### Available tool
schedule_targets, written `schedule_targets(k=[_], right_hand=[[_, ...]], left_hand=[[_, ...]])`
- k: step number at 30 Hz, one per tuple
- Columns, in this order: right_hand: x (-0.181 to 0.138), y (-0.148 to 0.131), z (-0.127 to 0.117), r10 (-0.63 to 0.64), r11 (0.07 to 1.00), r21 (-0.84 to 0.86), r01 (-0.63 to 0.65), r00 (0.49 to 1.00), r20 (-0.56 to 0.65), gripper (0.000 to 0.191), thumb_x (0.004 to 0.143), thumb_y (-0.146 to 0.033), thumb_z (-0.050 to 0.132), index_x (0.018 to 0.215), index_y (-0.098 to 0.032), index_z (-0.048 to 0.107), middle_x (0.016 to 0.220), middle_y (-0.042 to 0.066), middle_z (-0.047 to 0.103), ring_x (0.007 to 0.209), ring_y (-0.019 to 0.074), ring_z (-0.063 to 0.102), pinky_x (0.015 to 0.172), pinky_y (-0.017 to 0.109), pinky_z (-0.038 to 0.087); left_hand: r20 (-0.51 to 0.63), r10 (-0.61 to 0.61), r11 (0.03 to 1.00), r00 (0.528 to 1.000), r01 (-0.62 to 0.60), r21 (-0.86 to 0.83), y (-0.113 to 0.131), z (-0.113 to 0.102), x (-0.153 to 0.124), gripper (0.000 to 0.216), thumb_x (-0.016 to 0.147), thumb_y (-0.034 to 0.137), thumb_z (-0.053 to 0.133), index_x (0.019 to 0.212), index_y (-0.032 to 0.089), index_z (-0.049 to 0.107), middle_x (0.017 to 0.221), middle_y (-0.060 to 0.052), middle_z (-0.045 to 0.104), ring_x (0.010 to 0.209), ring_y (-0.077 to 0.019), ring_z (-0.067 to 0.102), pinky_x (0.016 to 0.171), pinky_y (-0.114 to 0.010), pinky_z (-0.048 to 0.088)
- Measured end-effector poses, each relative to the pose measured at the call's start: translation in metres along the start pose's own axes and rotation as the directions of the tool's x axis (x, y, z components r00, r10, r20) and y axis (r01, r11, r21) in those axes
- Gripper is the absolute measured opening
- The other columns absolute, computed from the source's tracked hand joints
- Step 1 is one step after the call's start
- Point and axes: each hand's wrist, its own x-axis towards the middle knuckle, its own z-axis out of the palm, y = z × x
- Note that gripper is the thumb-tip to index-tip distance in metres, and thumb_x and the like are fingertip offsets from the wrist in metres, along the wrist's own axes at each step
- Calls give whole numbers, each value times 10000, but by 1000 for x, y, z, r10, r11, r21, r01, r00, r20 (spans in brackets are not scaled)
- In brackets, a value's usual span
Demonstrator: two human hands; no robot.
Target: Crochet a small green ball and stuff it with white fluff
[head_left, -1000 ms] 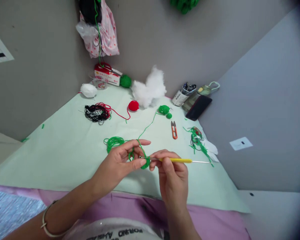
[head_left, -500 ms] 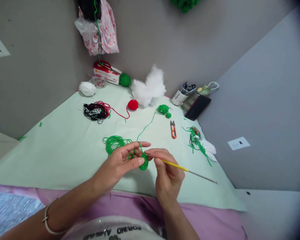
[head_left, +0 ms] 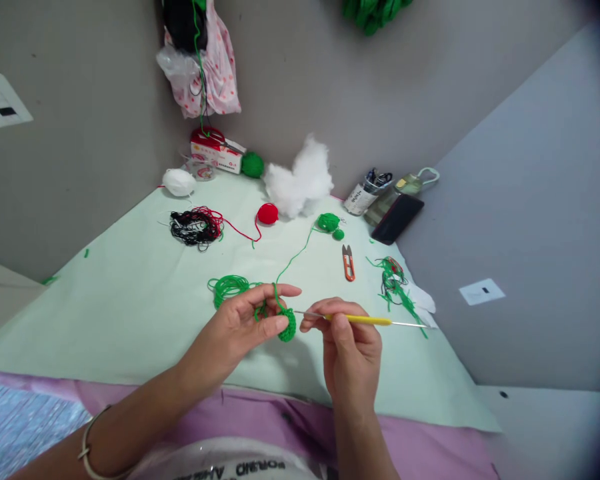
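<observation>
My left hand (head_left: 255, 317) pinches a small round green crochet piece (head_left: 287, 326) between thumb and fingers. Green yarn runs over its raised index finger and back to a small green yarn ball (head_left: 329, 222). In my right hand (head_left: 351, 340) is a crochet hook (head_left: 370, 320) with a yellow grip and metal ends, held like a pencil. The hook's left tip meets the upper edge of the crochet piece; whether it sits in a loop is too small to tell. Beside my left hand lies a loose coil of green yarn (head_left: 230, 288).
Orange thread snips (head_left: 349, 264) lie right of centre, near green yarn scraps (head_left: 394, 283). Farther back are white stuffing (head_left: 300, 180), a red yarn ball (head_left: 267, 213) and a black yarn tangle (head_left: 193, 229). A phone (head_left: 398, 219) leans at the right, by a pen cup (head_left: 361, 198).
My right hand has moved slightly right, away from my left hand, and the hook now lies nearly level. My left hand still holds the crochet piece. The view has shifted slightly.
</observation>
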Motion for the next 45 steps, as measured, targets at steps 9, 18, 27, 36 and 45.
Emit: schedule_targets(k=[9, 18, 27, 36, 45], right_hand=[[-2, 6, 3, 3, 1000, -10, -3, 998, 64, 159, 1000, -312, 658, 977, -245, 800, 894, 49, 746, 812, 174, 702, 681, 305, 592], [-3, 5, 1, 0, 1000, 21, -2, 996, 87, 142, 980, -264, 681, 974, -270, 822, 888, 48, 758, 829, 182, 697, 692, 317, 571], [2, 1, 4, 143, 945, 288, -156, 988, 65, 209, 1035, -325, 610, 917, -232, 755, 867, 26, 784, 680, 113, 698, 653, 242, 583], [-6, -4, -5, -48, 998, -32, 52, 994, 99, 235, 1072, -242, 519, 1008, -250, 745, 955, 25, 764, 766, 140, 711, 712, 303, 586], [-10, -7, -8, -301, 857, -349, 380, 918, 259, 279, 1022, -73, 491, 1097, -231, 709, 922, 39, 752, 951, 186, 718, 803, 332, 581]], left_hand=[[59, -18, 999, 998, 21, -47, -4, 3, 3, 360, 877, 301, 797, 1235, 305, 760, 896, 15, 606, 853, -143, 563, 838, -277, 477], [64, -38, 999, 997, 40, -25, -7, 1, 4, 664, 871, 277, 820, 1481, 348, 569, 892, 43, 617, 883, -141, 595, 874, -290, 468], [8, -8, 998, 1000, 9, -63, -9, 3, 5, 469, 878, 275, 818, 1327, 321, 689, 886, 39, 625, 866, -129, 564, 831, -266, 451], [-50, 57, 982, 997, -47, 182, -7, 6, 3, 442, 872, 216, 756, 1303, 299, 700, 884, 33, 602, 846, -145, 531, 837, -305, 441], [-114, 322, 856, 940, -238, 459, -6, 13, -1, 377, 862, 157, 705, 1219, 270, 751, 833, 32, 632, 736, -135, 529, 793, -301, 482]])
